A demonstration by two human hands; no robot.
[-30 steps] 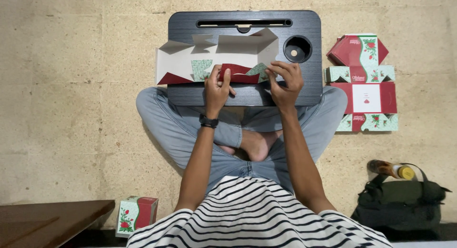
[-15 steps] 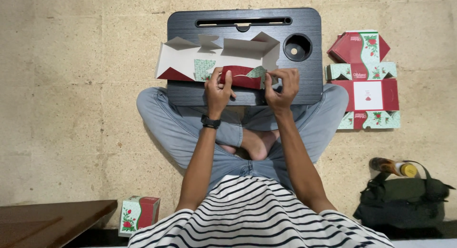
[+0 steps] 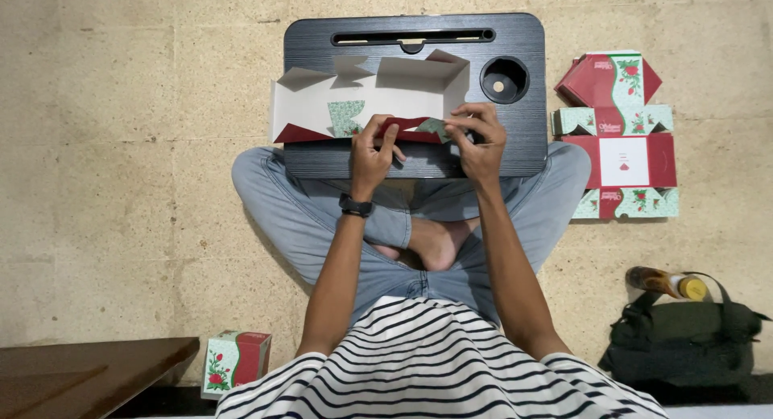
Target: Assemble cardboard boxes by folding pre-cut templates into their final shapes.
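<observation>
A flat cardboard box blank, white inside with red and green flowered flaps, lies half folded on a black lap tray. My left hand presses on the red near flap of the blank, fingers bent over its edge. My right hand pinches the green flowered flap at the blank's right near corner. Both hands grip the same cardboard piece. I sit cross-legged in jeans behind the tray, a dark watch on my left wrist.
A stack of flat red and green box blanks lies on the floor to the right of the tray. A folded box stands near my left side. A dark bag with a bottle is at lower right, and a brown wooden surface at lower left.
The near flap of the blank has been folded further up and inward. Both hands have shifted slightly along the near edge, and the far wall now stands more upright.
</observation>
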